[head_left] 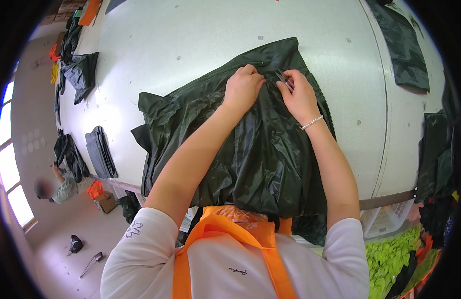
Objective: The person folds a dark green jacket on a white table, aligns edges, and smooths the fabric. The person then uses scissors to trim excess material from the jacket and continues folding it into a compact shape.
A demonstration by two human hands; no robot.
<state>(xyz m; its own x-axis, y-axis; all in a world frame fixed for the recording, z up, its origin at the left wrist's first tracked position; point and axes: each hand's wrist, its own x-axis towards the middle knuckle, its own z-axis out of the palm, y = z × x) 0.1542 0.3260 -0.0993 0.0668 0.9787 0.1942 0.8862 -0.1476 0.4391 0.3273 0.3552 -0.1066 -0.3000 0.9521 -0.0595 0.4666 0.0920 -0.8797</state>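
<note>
A dark green, shiny waterproof jacket (pixel 270 144) lies spread over the table's front edge, a zipper running down its right side. My left hand (pixel 244 88) is closed on the fabric near its upper part, fingertips pinching the cloth beside a seam. Just to the right, my right hand (pixel 299 97) holds small thread snips (pixel 283 78), their blades pointing up and left close above the fabric. A beaded bracelet circles my right wrist. Whether a thread lies between the blades is too small to tell.
The white table (pixel 230 30) stretches ahead. Folded dark garments (pixel 101 152) lie on its left, more dark cloth (pixel 407 50) at the right. A clear plastic crate (pixel 387 219) and lime-green fabric (pixel 395 259) sit below right. Another person (pixel 63 187) is at far left.
</note>
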